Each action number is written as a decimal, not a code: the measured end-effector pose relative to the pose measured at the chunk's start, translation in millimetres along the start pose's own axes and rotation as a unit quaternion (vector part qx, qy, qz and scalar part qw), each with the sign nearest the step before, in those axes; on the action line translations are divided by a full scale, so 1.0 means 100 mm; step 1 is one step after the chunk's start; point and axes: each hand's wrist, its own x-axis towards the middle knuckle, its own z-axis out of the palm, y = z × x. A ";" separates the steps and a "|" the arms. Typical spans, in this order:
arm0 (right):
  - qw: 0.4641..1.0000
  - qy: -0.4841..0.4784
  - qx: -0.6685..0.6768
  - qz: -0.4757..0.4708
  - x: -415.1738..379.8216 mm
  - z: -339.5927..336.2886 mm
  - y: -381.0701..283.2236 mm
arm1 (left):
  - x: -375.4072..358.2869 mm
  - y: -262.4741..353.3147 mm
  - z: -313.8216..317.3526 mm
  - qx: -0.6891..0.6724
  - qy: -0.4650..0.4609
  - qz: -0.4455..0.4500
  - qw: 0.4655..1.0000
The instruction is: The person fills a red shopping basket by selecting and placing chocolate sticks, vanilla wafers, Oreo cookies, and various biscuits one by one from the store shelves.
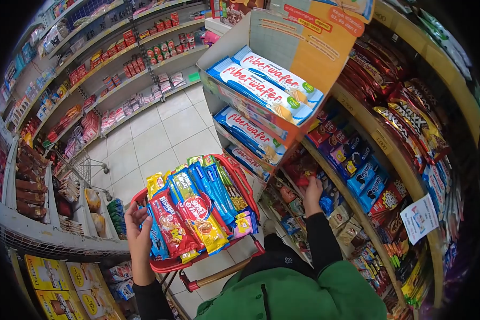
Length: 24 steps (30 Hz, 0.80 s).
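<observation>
Head view shows a narrow shop aisle with a pale tiled floor (160, 133). The left hand (136, 221) grips the rim of a red basket (234, 165) full of snack packets (192, 210). The right hand (312, 189) is closed on a red packet (304, 169) at the low shelf (352, 197), well apart from the left hand. A cardboard display of fiberwafer boxes (266, 82) stands just above the basket and crowds it. Open floor lies to the left, toward the far shelves (138, 64).

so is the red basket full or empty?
Full. The red basket is packed with upright snack packets that rise above its rim. The left hand grips its near edge; the right hand is at the shelf.
</observation>
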 end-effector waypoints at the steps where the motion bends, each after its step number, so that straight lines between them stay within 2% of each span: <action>1: 0.999 -0.001 0.035 -0.027 -0.07 -0.12 -0.02 | 0.00 0.01 0.01 -0.001 -0.002 0.006 1.000; 4: 0.993 -0.031 0.035 -0.105 -0.39 -0.44 -0.26 | -0.03 0.03 0.02 0.019 -0.017 0.033 0.999; 7: 0.980 -0.090 0.102 -0.143 -0.78 -0.59 -0.68 | -0.06 0.08 0.08 0.015 -0.032 0.083 0.996; 10: 0.972 -0.137 0.069 -0.178 -1.08 -0.66 -0.99 | -0.13 0.21 0.17 0.001 -0.061 0.110 0.992; 14: 0.949 -0.212 0.087 -0.216 -1.39 -0.59 -1.23 | -0.21 0.25 0.21 -0.057 -0.097 0.067 0.991; 20: 0.931 -0.314 0.134 -0.128 -1.86 -0.21 -1.32 | -0.34 0.29 0.29 -0.104 -0.195 0.030 0.975; 24: 0.911 -0.387 0.126 -0.071 -2.05 0.00 -1.16 | -0.45 0.37 0.36 -0.148 -0.330 -0.020 0.932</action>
